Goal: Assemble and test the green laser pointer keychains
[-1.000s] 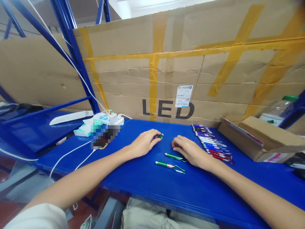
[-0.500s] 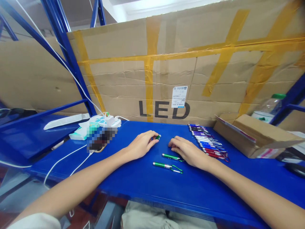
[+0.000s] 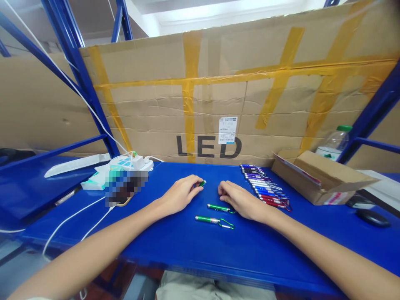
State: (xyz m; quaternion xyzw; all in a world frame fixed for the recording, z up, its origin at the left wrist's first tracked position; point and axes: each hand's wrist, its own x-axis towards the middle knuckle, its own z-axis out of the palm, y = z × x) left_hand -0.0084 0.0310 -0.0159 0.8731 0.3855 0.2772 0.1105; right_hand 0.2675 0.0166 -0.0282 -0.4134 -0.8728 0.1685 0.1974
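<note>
My left hand [image 3: 180,194] pinches a small green penlight [image 3: 203,183] between thumb and fingers. Only its green and silver end shows; the rest is hidden by the hand. Across a gap to the right, my right hand [image 3: 236,198] is closed, fingertips curled together, and whatever they hold cannot be made out. A green penlight with a clip [image 3: 218,208] lies on the blue table, its clip end partly behind my right hand. Nearer to me lies another green penlight [image 3: 206,219], its green carabiner pointing right.
A row of penlights [image 3: 261,185] in several colours lies right of my right hand. Beyond it stand an open cardboard box [image 3: 321,177], a bottle [image 3: 334,143] and a black mouse [image 3: 373,217]. At left are a power strip [image 3: 146,163], white cables and a blurred phone [image 3: 125,191].
The whole view has shifted, so things appear slightly further left. My right hand's fingers look a little more curled. My left hand keeps its pinch on the green penlight.
</note>
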